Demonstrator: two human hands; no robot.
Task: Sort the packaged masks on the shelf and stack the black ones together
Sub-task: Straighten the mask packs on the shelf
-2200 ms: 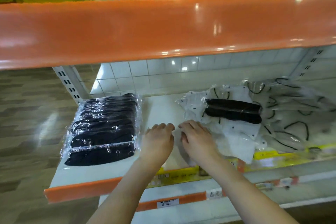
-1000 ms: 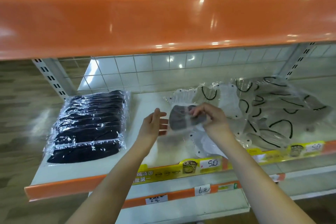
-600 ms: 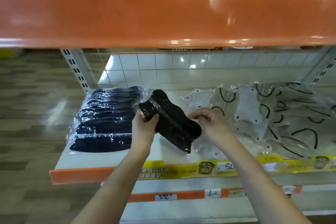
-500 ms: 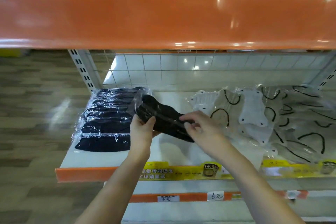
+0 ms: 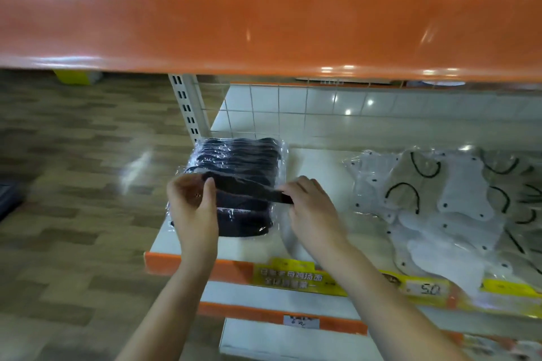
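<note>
Over the black stack (image 5: 237, 182) at the shelf's (image 5: 316, 161) left end, both hands pinch a black mask pack (image 5: 249, 189) by its ends: left hand (image 5: 192, 202), right hand (image 5: 308, 205). It looks light, floppy and slippery in its film, so end grips suit it.

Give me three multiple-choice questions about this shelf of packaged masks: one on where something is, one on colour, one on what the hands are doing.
1. Where is the black mask pack being held?
A. over the black mask stack
B. on the white masks
C. on the upper shelf

2. What colour are the ear loops on the white masks?
A. white
B. black
C. orange

3. How is the held pack gripped?
A. left hand only
B. right hand only
C. both hands

Answers: 1 A, it hangs above the stack at the shelf's left end. 2 B, dark loops show through the wrapping. 3 C, the left hand and right hand each grip an end.
</note>
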